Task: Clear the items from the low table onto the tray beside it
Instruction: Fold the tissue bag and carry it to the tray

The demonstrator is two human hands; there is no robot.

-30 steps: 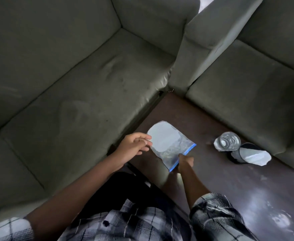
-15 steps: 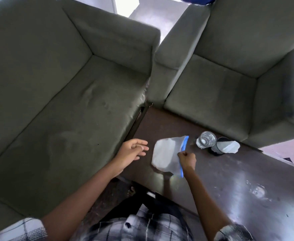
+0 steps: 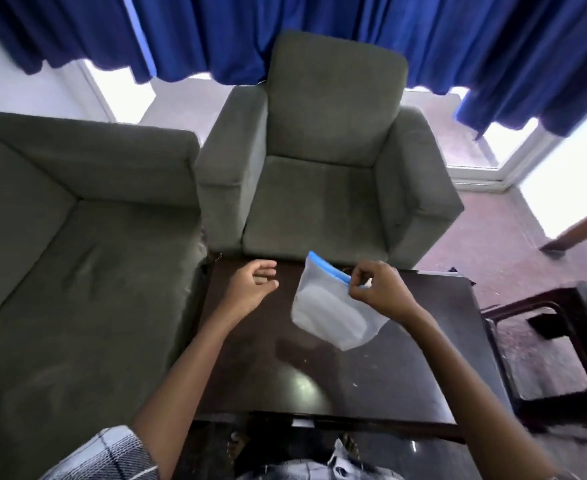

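A clear zip bag [image 3: 330, 310] with a blue seal strip hangs above the dark low table [image 3: 406, 368]. My right hand [image 3: 378, 287] pinches the bag at its blue top edge and holds it up off the table. My left hand [image 3: 252, 287] hovers over the table's far left corner, fingers loosely apart, holding nothing. The glass and the other item seen earlier on the table are hidden behind my right hand and the bag. A dark stool-like stand [image 3: 559, 344] sits at the table's right side; I cannot tell whether it is the tray.
A grey sofa [image 3: 60, 271] runs along the left of the table. A grey armchair [image 3: 326, 174] stands right behind the table's far edge. Blue curtains [image 3: 354, 32] hang at the back over bright windows. Reddish floor lies to the right.
The view has tilted up, showing the armchair and curtains. My right hand has lifted the zip bag off the table and moved it right. My left hand stayed open near the far left corner.
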